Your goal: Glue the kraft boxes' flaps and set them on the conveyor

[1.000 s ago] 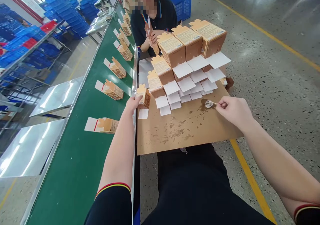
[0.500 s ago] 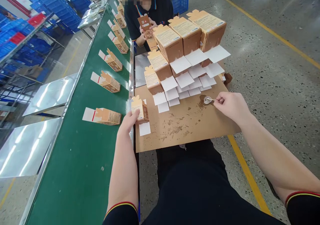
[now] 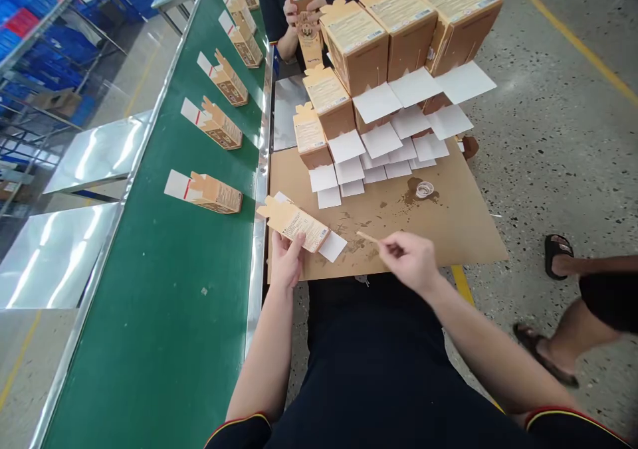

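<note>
My left hand (image 3: pixel 289 258) grips a light-brown printed carton (image 3: pixel 299 226) above the near left part of the cardboard sheet (image 3: pixel 448 236). The carton lies tilted, with a white flap (image 3: pixel 333 246) out at its right end and tabs at its left. Between the fingers of my right hand (image 3: pixel 411 260) is a thin wooden stick (image 3: pixel 367 236), its tip pointing left toward the carton, apart from it. Farther back on the sheet stands a small clear cup (image 3: pixel 425 190) in a wet brown stain.
Stacked cartons (image 3: pixel 359 44) with white flaps stand at the sheet's back. On the left, a green conveyor belt (image 3: pixel 164 316) carries several upright cartons (image 3: pixel 219 193). Across the table a co-worker's hands (image 3: pixel 292 17) hold a carton. Another person's sandalled foot (image 3: pixel 561 256) is at right.
My right hand has come away from the cup, leftward and nearer me, with the stick. My left hand has lifted and tipped the carton to the right. A person's legs have appeared at right.
</note>
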